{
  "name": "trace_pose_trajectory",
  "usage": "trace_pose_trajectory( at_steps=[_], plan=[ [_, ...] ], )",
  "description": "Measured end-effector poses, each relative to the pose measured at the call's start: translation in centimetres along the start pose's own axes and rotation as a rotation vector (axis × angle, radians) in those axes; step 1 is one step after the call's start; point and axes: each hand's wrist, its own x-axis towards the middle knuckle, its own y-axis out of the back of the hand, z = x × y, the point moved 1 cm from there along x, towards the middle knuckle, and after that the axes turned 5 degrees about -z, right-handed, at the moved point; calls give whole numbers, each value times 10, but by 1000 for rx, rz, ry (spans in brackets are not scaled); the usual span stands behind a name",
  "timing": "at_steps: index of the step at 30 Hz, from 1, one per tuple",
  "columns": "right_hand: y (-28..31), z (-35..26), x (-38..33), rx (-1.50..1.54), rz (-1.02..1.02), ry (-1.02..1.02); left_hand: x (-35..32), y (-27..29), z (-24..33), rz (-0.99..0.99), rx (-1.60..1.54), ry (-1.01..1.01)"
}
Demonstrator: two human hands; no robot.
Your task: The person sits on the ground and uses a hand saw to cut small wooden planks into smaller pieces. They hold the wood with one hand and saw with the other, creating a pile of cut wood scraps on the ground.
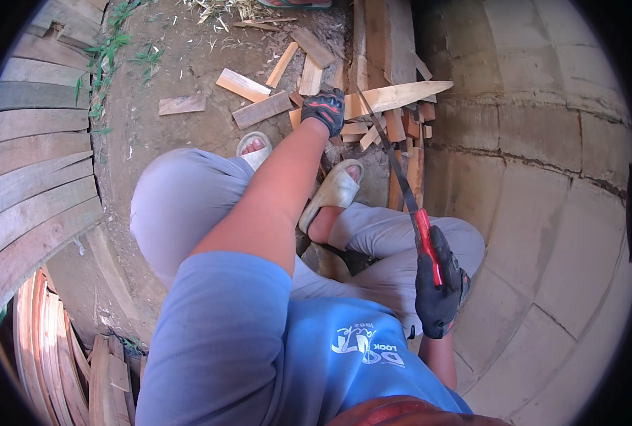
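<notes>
My left hand (323,112), in a black glove with red marks, is closed on a pale wooden board (394,96) that tapers to a point at its right end. The board lies across a heap of cut wood. In my right hand (440,284), also gloved, is the red handle (425,241) of a long tool with a narrow dark blade (395,165). Its blade slants up and left, with the tip overlapping the board in view. Whether it touches the wood, or whether the edge has teeth, I cannot tell.
Several wood offcuts (261,110) lie on the dirt ground around the board. Long planks (388,42) stand beyond it. A block wall (529,184) rises on the right, a slatted wooden panel (35,135) on the left. My sandalled foot (333,192) is close below the board.
</notes>
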Motion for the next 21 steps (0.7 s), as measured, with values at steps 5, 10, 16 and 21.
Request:
trace_pose_trajectory(
  at_steps=[5, 10, 16, 21],
  plan=[
    [-3, 12, -9, 70, -9, -83, 0, -8, -3, 28, -5, -16],
    [-5, 15, -7, 166, 21, -175, -1, -1, 1, -16, 16, -17],
    [-6, 17, -6, 143, 24, -150, -3, -2, 1, 5, -5, -7],
    [-12, 25, -7, 73, 12, -75, -3, 0, 4, -17, 3, -5]
  ],
)
